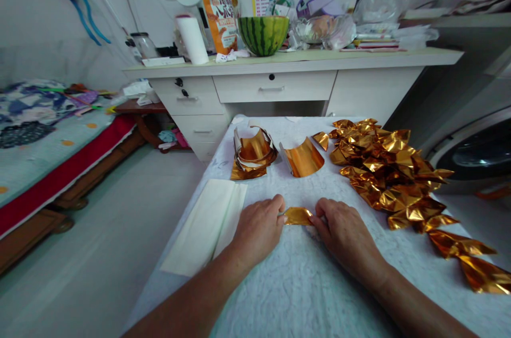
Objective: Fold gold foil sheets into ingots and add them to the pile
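A small folded piece of gold foil paper [297, 216] is stretched between my hands, just above the cloth-covered table. My left hand [259, 223] pinches its left end, with thumb and fingers closed. At the right end my right hand [345, 226] grips it the same way. Beyond them lies a single curled sheet of gold foil paper [305, 158]. Left of that is a curled stack of gold foil sheets [254, 153] with pale backs. A large heap of folded gold foil pieces [393, 167] spreads along the right side.
Folded whitish paper [203, 223] lies by my left forearm. Behind the table [303, 295] stands a white desk [275, 85] bearing half a watermelon [263, 34], a paper roll [192, 40] and an orange pouch [219, 13]. A bed [48, 151] is at left, a washing machine [475, 130] at right.
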Tool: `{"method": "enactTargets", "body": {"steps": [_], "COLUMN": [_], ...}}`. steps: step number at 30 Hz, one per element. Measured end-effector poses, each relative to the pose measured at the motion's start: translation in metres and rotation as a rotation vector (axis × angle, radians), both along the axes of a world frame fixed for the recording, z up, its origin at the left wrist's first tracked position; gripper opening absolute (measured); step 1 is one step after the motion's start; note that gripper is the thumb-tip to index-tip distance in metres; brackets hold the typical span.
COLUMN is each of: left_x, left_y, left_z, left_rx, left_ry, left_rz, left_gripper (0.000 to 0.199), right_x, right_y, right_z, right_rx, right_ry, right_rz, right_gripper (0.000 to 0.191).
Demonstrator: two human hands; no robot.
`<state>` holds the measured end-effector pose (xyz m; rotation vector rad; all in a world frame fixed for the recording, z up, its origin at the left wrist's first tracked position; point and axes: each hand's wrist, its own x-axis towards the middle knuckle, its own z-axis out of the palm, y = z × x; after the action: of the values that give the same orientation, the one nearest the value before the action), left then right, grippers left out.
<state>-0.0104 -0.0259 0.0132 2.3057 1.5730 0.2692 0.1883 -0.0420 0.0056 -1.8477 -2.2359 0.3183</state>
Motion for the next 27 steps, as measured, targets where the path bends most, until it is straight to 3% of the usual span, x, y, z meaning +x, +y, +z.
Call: {"method": "enactTargets", "body": {"steps": [8,12,15,18,27], "left_x": [-0.004,-0.004,-0.004,-0.003,-0.002], "left_y": [0.002,0.004,0.005,0.005,0.009], "left_z": [-0.003,-0.003,-0.003,-0.003,-0.003], "left_rx": [0.006,0.001,-0.005,0.001,-0.059], "left_ry": [-0.144,-0.174,-0.164,-0.141,-0.207], "left_rz": [-0.120,-0.143,-0.139,-0.124,-0.105], "left_gripper": [0.013,0.014,0.003,0.014,0.003], "right_x": [-0.004,-0.008,-0.012,-0.016,-0.020], "right_y": [0.001,-0.001,-0.001,0.000,0.002], "right_z": [-0.004,0.001,0.004,0.003,0.002], "right_rx": [0.065,0.051,0.042,0.038,0.018], "right_ry": [0.143,0.170,0.160,0.130,0.051], "right_rz": [0.213,0.181,0.140,0.111,0.075], "right_gripper": [0.026,0.020,0.007,0.009,0.007]}}
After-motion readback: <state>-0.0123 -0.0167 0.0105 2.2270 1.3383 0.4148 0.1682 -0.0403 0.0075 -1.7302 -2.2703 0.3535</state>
